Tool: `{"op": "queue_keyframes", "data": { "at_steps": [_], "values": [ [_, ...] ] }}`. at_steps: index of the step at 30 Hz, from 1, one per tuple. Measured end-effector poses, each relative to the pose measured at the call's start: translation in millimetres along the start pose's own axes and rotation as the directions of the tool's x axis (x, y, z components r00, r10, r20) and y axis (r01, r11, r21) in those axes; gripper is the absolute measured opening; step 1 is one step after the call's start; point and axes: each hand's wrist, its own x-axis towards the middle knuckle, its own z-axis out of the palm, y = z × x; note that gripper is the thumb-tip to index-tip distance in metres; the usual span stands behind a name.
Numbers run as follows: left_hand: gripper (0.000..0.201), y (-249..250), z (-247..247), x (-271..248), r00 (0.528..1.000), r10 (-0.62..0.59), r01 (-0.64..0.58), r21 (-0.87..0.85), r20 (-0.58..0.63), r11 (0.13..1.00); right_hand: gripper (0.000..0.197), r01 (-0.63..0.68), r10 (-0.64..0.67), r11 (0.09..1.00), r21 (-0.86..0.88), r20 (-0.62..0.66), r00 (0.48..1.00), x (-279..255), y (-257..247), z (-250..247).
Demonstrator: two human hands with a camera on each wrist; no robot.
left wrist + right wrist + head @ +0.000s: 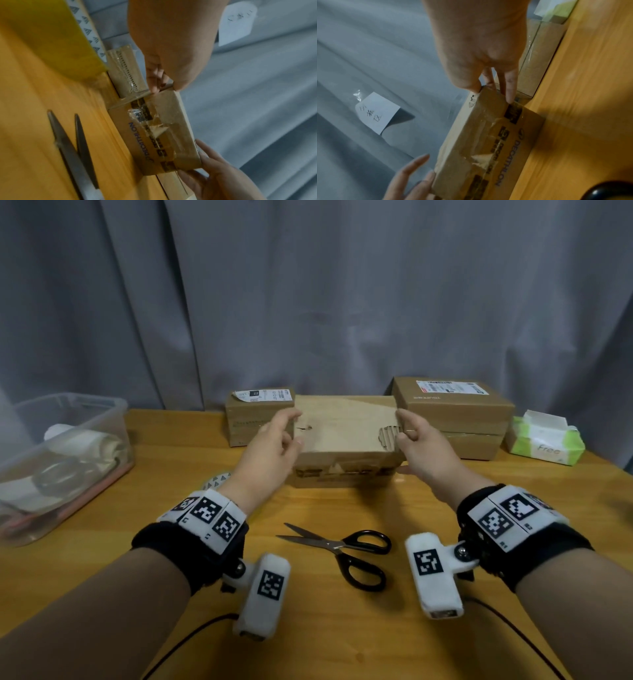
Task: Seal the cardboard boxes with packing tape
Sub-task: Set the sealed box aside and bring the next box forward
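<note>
The middle cardboard box stands on the wooden table at 12 o'clock from the person, between two other boxes: a smaller box at its 9 o'clock and a bigger box at its 3 o'clock, both with white labels on top. The left hand holds the left end of the middle box, with thumb and fingers curled on its upper edge. The right hand holds the right end; in the right wrist view its thumb is on the top edge and the fingers lie straight down the side. The front face of the box has torn old tape and the print DECATHLON. The scissors lie open on the table at 6 o'clock from the box, between the two wrists. A roll of tape shows partly behind the left wrist. A clear plastic bin is at 9 o'clock, and a tissue pack at 3 o'clock.
</note>
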Motion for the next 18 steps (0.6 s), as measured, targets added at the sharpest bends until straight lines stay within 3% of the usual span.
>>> {"op": "queue_keyframes", "data": {
  "at_steps": [2,7,13,18],
  "values": [
    [0.036,1,-3,4,0.997,0.051,-0.056,0.097,0.051,0.994,0.045,0.015,-0.013,0.998,-0.064,0.023,1.000,4,0,0],
    [0.013,-3,-14,17,0.995,0.010,-0.019,0.083,0.103,0.996,0.043,0.020,-0.013,0.990,-0.143,0.051,0.999,10,-4,-1],
    [0.014,9,-18,39,0.971,-0.106,0.067,0.181,0.217,0.981,0.042,0.069,-0.050,0.920,-0.385,0.060,0.997,25,-15,2],
    [0.021,14,-14,60,0.947,-0.146,0.048,0.320,0.288,0.946,0.045,0.104,-0.058,0.832,-0.544,0.101,0.993,37,-18,5]
  ]
}}
